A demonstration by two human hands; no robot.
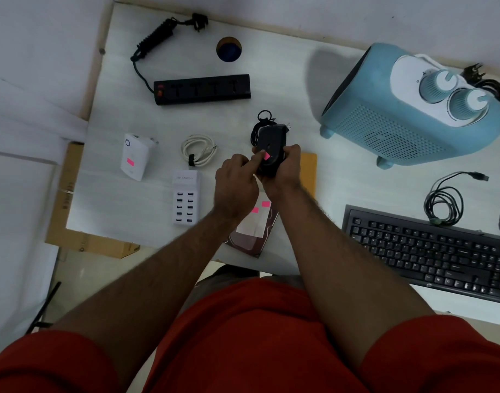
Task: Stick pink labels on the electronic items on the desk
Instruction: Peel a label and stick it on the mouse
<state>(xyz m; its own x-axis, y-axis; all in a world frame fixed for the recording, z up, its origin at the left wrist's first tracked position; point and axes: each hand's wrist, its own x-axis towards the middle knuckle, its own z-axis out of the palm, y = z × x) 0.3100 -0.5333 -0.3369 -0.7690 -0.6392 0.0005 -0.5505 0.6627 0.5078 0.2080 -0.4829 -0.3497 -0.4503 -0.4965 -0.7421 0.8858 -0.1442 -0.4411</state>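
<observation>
My right hand (pixel 282 171) grips a black mouse (pixel 271 141) held above the desk, its cord bundled behind it. A pink label (pixel 267 156) lies on the mouse, and the index finger of my left hand (pixel 236 182) presses beside it. Under my hands lies a white backing sheet (pixel 253 222) with two more pink labels (pixel 265 204) on a dark booklet. A white plug adapter (pixel 135 157) to the left carries a pink label. A white USB charger (pixel 185 199), a black power strip (pixel 202 89) and a blue heater (pixel 407 109) show no label.
A coiled white cable (pixel 199 150) lies by the charger. A black keyboard (pixel 430 251) and a coiled black cable (pixel 444 202) sit at the right. A round cable hole (pixel 229 49) is near the desk's back edge. A cardboard box (pixel 73 217) stands at the left.
</observation>
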